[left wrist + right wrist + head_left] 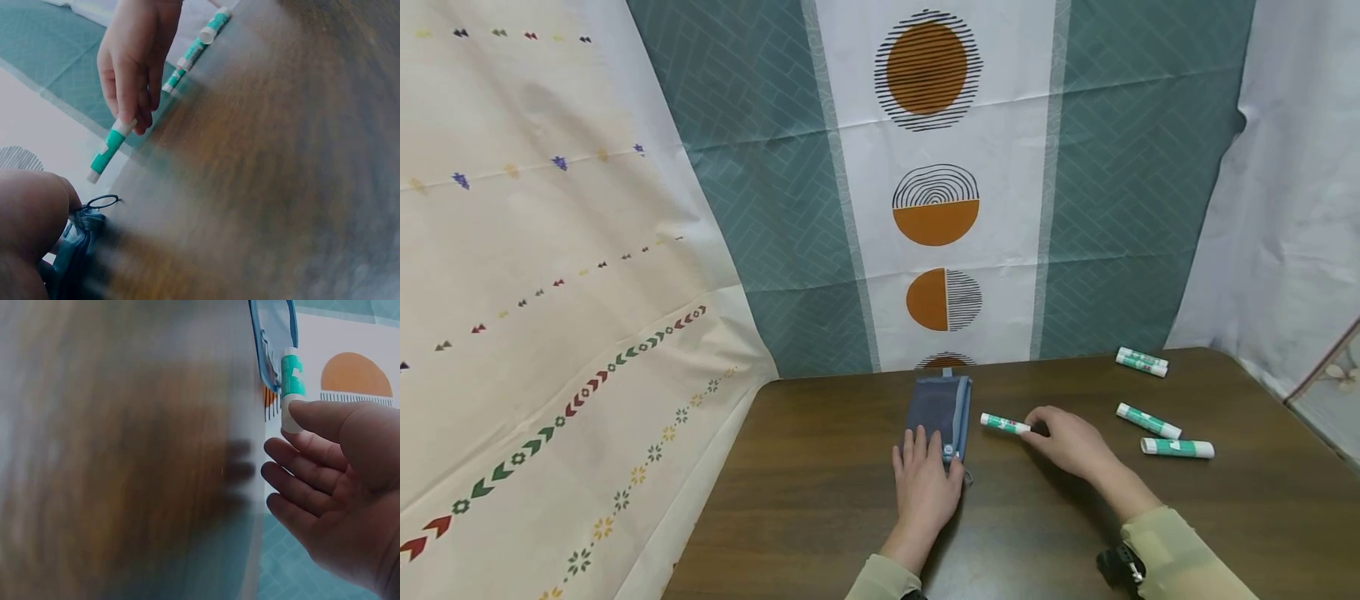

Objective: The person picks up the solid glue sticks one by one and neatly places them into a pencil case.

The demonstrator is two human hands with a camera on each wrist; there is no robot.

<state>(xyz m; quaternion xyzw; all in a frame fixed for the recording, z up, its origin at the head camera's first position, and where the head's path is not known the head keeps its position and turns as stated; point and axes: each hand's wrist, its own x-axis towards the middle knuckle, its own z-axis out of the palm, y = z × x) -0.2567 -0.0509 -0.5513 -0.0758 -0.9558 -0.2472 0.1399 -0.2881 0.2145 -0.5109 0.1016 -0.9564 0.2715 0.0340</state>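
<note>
Pinching a glue stick [1004, 423] looks like the current step: right hand [1070, 442] has one end gripped, just right of the blue zip pouch [931, 408]. Left hand [925, 487] rests there, fingers straight. Next move probably wants that pouch steady. Spare glue sticks [1177, 448] off right.

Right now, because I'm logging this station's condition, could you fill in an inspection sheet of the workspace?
Surface: brown wood-grain table.
Job's things: dark blue pouch lying flat; green-and-white glue stick to its right.
Clutter: other glue sticks lying loose farther right.
Hands: left hand rests on the pouch, fingers extended; right hand pinches one end of the glue stick.
Cables: nothing seen.
Surroundings: teal-and-white cloth with orange circles behind; cream patterned cloth at left; white cloth at right.
</note>
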